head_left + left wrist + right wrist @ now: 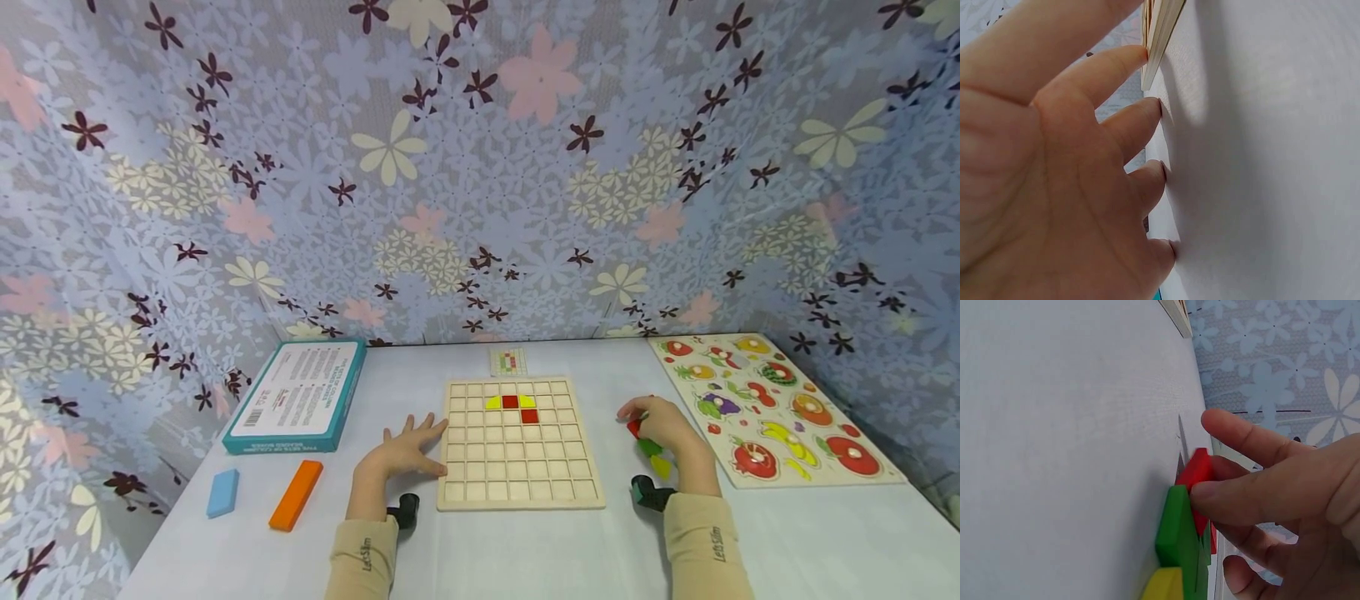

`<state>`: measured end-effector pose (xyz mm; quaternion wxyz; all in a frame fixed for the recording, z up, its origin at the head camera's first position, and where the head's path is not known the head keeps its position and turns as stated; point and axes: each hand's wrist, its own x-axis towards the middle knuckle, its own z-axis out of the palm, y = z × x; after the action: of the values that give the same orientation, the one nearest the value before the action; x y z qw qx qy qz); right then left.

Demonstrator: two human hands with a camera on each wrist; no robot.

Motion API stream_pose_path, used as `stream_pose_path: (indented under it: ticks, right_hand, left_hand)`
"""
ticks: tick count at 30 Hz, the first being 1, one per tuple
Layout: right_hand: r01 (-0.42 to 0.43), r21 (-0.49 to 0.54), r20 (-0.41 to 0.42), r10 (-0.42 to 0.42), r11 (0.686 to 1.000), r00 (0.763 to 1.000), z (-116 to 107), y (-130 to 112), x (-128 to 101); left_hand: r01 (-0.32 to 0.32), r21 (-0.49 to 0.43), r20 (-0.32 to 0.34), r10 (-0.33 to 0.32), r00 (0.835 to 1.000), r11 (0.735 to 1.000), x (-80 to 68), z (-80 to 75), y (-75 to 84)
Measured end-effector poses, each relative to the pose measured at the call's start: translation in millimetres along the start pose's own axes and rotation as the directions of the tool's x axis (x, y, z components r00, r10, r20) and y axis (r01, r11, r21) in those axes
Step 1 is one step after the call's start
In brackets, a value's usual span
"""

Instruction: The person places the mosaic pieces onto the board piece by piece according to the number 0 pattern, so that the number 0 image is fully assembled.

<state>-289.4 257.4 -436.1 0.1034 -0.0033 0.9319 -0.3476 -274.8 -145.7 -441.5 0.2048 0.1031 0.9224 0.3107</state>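
My left hand (401,450) has its fingers spread on the table, with the thumb and index fingertip at the left edge of a wooden grid board (517,493). Two red squares, one of them (529,416) lower right of the other, and two yellow pieces (492,403) sit in its upper cells. To the right of the board, my right hand (667,423) pinches a red block (1199,467) between thumb and fingers. Directly beside that block lie green blocks (1175,531) and a yellow block (1165,584), partly hidden by the hand in the head view.
A small pattern card (508,362) lies behind the board. At left are a teal-edged box (300,392), an orange block (296,496) and a light blue block (222,493). A fruit puzzle board (780,408) lies at right. Floral cloth (480,167) hangs behind the table.
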Motion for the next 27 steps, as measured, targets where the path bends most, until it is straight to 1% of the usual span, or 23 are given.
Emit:
stream_pose_path:
  ticks: [3, 5, 12, 19, 24, 27]
  right_hand:
    - [-0.018, 0.006, -0.006, 0.018, 1.000, 1.000, 0.5, -0.4, 1.3]
    - [-0.015, -0.002, -0.013, 0.015, 1.000, 1.000, 0.7, -0.1, 2.5]
    - [0.031, -0.023, -0.055, -0.032, 0.999, 0.998, 3.3, 1.4, 6.0]
    - [0.031, 0.020, -0.082, -0.029, 0.999, 0.996, 7.8, -5.5, 6.1]
    - [0.041, 0.007, -0.122, -0.040, 0.999, 0.992, 8.0, -12.4, 6.1]
    - [0.048, -0.005, -0.161, -0.048, 0.999, 0.986, 8.3, -16.9, 6.7]
  left_hand:
    - [-0.003, 0.000, -0.004, 0.003, 1.000, 1.000, 0.0, 0.0, 0.2]
    - [-0.006, -0.005, -0.006, 0.006, 1.000, 1.000, -0.5, -0.2, 0.9]
    - [-0.002, -0.008, -0.003, 0.002, 1.000, 1.000, -2.8, -1.6, 3.0]
    - [-0.007, -0.015, 0.007, 0.007, 1.000, 1.000, -0.6, 0.0, -0.1]
    - [-0.007, -0.015, 0.002, 0.007, 1.000, 1.000, 0.5, -0.2, -1.2]
    - [-0.005, -0.011, 0.001, 0.005, 1.000, 1.000, 1.4, -0.1, -1.8]
